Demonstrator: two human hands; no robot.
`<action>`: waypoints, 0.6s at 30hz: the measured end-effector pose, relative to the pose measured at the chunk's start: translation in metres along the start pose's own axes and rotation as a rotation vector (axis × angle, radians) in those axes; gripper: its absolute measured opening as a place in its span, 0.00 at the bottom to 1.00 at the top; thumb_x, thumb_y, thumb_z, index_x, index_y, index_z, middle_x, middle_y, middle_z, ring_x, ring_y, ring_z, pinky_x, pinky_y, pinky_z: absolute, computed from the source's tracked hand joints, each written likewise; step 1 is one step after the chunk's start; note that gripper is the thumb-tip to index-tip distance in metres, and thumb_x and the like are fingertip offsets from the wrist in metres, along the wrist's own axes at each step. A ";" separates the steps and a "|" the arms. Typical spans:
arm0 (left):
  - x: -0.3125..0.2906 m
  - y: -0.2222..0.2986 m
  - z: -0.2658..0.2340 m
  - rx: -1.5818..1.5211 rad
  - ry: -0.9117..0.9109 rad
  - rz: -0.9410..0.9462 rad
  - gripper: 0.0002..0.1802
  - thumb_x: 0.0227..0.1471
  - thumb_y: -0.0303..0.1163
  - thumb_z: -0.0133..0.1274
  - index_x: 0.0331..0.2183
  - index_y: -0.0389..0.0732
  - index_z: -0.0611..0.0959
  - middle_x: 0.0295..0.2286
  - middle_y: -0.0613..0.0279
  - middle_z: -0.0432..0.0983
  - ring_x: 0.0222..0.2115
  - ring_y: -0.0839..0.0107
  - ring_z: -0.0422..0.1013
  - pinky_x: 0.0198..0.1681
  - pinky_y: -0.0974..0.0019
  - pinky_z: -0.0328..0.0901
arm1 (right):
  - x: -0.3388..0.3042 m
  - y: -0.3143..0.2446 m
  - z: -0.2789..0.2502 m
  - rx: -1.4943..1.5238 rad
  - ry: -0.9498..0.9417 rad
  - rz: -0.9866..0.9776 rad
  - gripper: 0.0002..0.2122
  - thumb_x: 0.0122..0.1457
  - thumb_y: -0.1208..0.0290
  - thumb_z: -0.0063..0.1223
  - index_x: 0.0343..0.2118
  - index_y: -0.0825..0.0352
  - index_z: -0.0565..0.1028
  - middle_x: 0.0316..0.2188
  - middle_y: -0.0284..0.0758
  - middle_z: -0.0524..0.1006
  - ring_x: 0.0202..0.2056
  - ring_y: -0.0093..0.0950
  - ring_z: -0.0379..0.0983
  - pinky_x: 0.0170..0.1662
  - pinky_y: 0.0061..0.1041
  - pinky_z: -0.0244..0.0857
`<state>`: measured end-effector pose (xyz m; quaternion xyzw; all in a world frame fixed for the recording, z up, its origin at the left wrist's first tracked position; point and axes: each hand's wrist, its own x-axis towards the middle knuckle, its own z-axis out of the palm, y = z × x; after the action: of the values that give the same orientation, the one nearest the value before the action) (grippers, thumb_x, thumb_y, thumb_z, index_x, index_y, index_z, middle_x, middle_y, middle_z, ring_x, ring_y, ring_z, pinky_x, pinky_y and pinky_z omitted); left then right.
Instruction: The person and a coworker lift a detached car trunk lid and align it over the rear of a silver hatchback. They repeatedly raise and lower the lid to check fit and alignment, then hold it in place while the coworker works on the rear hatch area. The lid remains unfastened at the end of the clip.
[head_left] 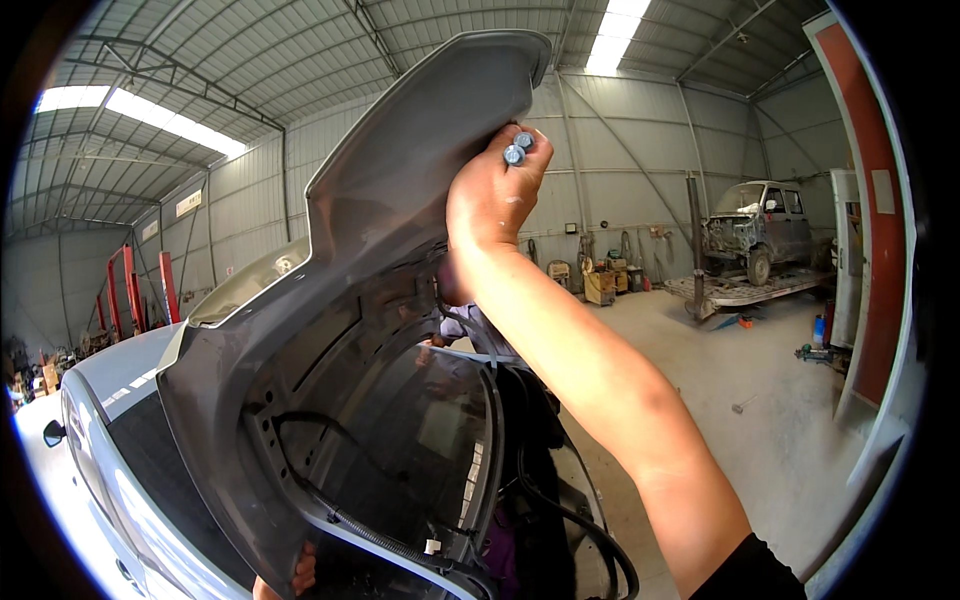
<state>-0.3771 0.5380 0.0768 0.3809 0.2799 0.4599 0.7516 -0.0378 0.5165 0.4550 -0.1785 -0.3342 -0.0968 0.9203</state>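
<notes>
A large grey car panel (400,165) that looks like a trunk lid stands tilted up in front of me, its inner side toward me. My right hand (500,190) is raised and closed against the panel's upper right edge. Two hex-headed bolts, an upper bolt (524,139) and a lower bolt (514,155), stick out of that fist between thumb and fingers. Low down, my left hand (303,570) has its fingers curled round the panel's bottom edge; the rest of it is out of view. A black wiring harness (375,532) runs along the panel's lower part.
Behind the panel is a partly hidden co-worker in a pale sleeve (462,328). A light blue-grey car (140,350) stands at left. Red lift posts (168,285) rise beyond. Far right, a stripped van (770,225) sits on a platform (745,290), near a red-and-white door (855,130).
</notes>
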 end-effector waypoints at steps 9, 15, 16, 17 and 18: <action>0.002 -0.002 0.000 -0.017 0.001 -0.003 0.21 0.54 0.47 0.44 0.31 0.36 0.72 0.12 0.65 0.59 0.08 0.75 0.53 0.11 0.71 0.47 | 0.000 -0.005 -0.001 0.005 -0.022 0.053 0.11 0.64 0.63 0.37 0.40 0.67 0.65 0.37 0.42 0.72 0.40 0.36 0.69 0.46 0.32 0.60; -0.002 -0.004 -0.003 -0.033 0.008 0.000 0.21 0.54 0.47 0.44 0.31 0.36 0.72 0.12 0.65 0.59 0.08 0.75 0.53 0.11 0.71 0.47 | 0.003 0.006 0.003 -0.015 0.026 -0.042 0.08 0.64 0.66 0.37 0.41 0.64 0.64 0.34 0.50 0.75 0.38 0.48 0.72 0.41 0.40 0.62; -0.002 -0.006 -0.003 -0.035 0.008 -0.001 0.21 0.54 0.47 0.43 0.31 0.36 0.72 0.12 0.65 0.59 0.08 0.75 0.53 0.11 0.71 0.47 | 0.003 0.006 0.003 -0.011 0.029 -0.053 0.08 0.64 0.66 0.37 0.41 0.64 0.64 0.34 0.50 0.75 0.38 0.48 0.72 0.42 0.40 0.62; -0.003 -0.006 -0.003 -0.037 0.008 0.000 0.21 0.54 0.47 0.43 0.31 0.36 0.72 0.12 0.65 0.59 0.08 0.75 0.53 0.11 0.71 0.47 | 0.002 0.005 0.003 -0.009 0.022 -0.036 0.08 0.64 0.66 0.37 0.41 0.64 0.64 0.34 0.50 0.75 0.38 0.48 0.72 0.42 0.40 0.62; -0.004 -0.006 -0.003 -0.043 0.010 0.002 0.21 0.54 0.47 0.43 0.31 0.36 0.72 0.12 0.65 0.59 0.08 0.75 0.53 0.11 0.71 0.47 | 0.001 0.003 0.002 -0.006 0.015 -0.019 0.09 0.64 0.66 0.37 0.41 0.64 0.63 0.35 0.50 0.74 0.38 0.48 0.72 0.42 0.40 0.62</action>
<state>-0.3785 0.5339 0.0701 0.3625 0.2736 0.4684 0.7578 -0.0374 0.5199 0.4567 -0.1773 -0.3288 -0.1080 0.9213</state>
